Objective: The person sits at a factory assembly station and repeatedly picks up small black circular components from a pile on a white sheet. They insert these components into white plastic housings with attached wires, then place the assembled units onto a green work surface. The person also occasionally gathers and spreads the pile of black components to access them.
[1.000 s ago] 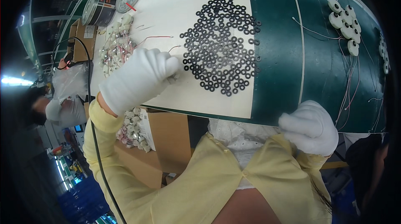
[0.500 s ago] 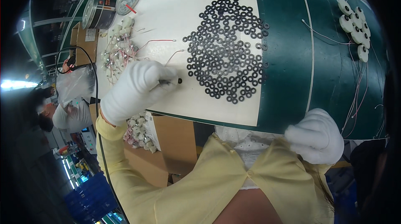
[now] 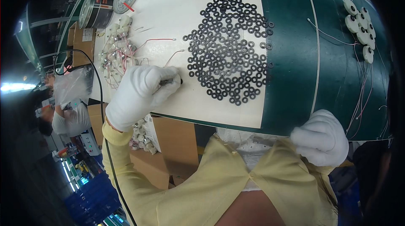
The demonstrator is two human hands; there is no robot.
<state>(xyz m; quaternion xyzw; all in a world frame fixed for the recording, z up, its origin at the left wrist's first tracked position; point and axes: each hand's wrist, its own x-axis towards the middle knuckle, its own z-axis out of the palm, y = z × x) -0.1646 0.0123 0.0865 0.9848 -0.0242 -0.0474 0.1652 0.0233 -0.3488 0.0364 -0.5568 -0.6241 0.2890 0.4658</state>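
The left hand, in a white glove, lies on the white sheet with its fingers curled together around a small dark part; the black tip of this part shows just past the fingertips and points toward the big patch of black rings. The tip is near the lower left border of the patch, but I cannot tell whether it already touches a ring. The right hand, also gloved, is closed loosely at the near edge of the green table, well apart from the rings; the picture does not show whether something is inside it. Behind the left hand there is a heap of small metal parts with red wires, and at the far right a row of white round discs with thin wires. In my judgement the step in hand is picking one ring from the patch with the held part. The next move calls for a small, exact reach to one single ring at the border, without pushing its neighbours out of place.
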